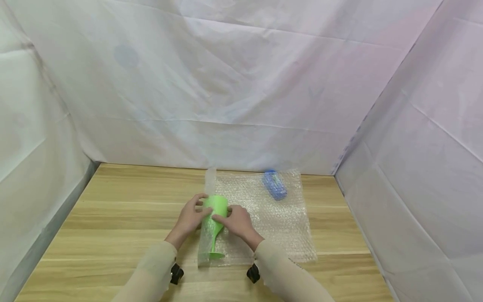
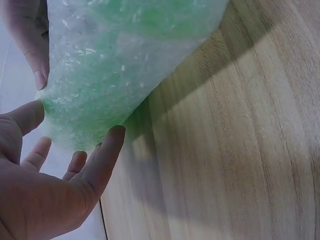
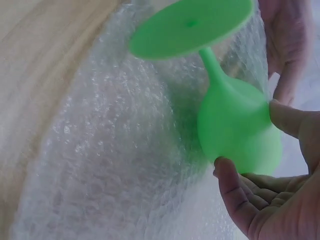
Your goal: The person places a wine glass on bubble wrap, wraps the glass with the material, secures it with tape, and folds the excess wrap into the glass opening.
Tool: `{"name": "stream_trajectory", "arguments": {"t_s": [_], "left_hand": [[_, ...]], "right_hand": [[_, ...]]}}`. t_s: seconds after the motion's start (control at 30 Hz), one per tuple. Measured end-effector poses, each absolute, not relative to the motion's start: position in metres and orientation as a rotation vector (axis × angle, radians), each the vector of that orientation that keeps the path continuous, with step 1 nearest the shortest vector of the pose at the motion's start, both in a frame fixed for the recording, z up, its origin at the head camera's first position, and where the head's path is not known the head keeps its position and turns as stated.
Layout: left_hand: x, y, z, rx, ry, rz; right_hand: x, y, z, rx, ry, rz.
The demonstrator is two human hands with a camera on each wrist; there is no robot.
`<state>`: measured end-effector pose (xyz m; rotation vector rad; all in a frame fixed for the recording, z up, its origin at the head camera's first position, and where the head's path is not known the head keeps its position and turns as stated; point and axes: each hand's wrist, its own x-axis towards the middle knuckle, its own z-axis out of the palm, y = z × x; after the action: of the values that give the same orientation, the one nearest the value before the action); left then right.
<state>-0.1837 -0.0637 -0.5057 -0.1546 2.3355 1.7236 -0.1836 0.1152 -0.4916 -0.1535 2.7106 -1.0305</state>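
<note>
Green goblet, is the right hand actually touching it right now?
Touching. The right wrist view shows it: the right hand holds the green goblet, fingertips against the bowl with no gap.

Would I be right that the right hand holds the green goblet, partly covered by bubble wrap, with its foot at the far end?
Not quite: the head view shows the foot at the near end. The right hand does hold the green goblet, partly covered by bubble wrap.

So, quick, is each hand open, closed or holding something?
Left hand: holding the bubble wrap against the green goblet.
Right hand: holding the green goblet itself.
</note>
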Motion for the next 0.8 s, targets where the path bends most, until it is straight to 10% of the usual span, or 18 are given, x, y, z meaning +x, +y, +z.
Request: {"name": "stream_trajectory", "arguments": {"t_s": [0.8], "left_hand": [[-0.182, -0.063, -0.509, -0.179, 2.241, 1.645]], "right_hand": [[-0.190, 0.129, -0.490, -0.061, 2.582, -1.034]]}}
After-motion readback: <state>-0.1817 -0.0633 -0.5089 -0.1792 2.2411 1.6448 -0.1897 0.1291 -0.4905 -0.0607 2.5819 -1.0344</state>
